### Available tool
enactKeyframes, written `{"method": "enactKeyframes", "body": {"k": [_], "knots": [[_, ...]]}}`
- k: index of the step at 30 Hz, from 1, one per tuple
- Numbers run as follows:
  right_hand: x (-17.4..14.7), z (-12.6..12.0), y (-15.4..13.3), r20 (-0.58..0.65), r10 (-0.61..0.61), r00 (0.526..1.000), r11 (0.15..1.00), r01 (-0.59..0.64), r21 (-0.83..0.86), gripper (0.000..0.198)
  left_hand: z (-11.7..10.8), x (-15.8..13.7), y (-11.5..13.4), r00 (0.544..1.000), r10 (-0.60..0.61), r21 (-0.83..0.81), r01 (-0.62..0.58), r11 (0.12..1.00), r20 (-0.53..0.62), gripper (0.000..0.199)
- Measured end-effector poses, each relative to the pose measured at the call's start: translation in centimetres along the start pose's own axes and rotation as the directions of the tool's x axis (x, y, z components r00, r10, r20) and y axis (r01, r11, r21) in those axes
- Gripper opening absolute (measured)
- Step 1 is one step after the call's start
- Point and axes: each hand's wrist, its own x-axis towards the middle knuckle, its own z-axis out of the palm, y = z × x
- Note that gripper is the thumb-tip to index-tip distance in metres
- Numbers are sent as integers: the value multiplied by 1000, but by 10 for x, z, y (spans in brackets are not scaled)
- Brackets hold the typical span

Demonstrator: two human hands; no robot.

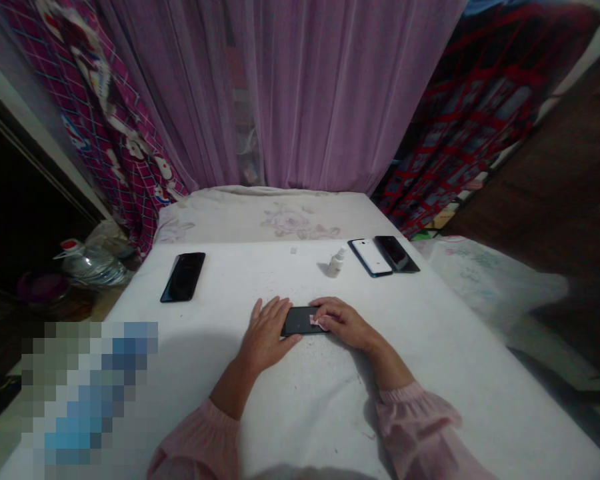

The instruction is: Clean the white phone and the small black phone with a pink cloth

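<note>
My left grip [266, 337] holds the left end of a dark phone [297, 323] lying flat at the centre of the frame, my thumb along its near edge and my fingers by its far left corner. My right grip [344, 324] is closed on a small pink cloth [316, 321], pinched between thumb and fingers and set against the phone's face; this hand covers the phone's right end. The phone rests lengthwise across the white-covered tabletop [245, 267].

Just beyond my right grip, a small white bottle [336, 264] stands upright. Right of it, towards the right of the frame, a white phone [371, 256] lies on something dark, with a black phone [394, 253] beside it. Left of centre lies a black device [183, 277], well apart from my hands. A tiny pale piece [293, 251] sits above the centre. Purple curtains [325, 93] hang across the top of the frame, and a clear jug [93, 265] with a red cap stands at the left.
</note>
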Motion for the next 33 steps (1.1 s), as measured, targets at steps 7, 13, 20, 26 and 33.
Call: {"method": "enactKeyframes", "body": {"k": [7,13,20,26,33], "knots": [[3,7,-1,-63,-12,998,999,9,-54,16,2,0,0,1000,0,1,0,1000,-11,59],[7,17,3,-182,1,983,990,-26,-137,17,0,1,2,1000,-5,3,5,1000,-11,59],[6,14,1,-150,-17,989,993,0,-116,17,-4,1,4,1000,-12,2,12,1000,20,60],[2,3,0,-40,-7,999,1000,6,-21,17,-4,1,3,999,-15,9,15,1000,36,62],[-1,-4,0,63,-2,998,1000,1,12,19,-1,0,1,1000,-13,16,13,1000,17,61]]}}
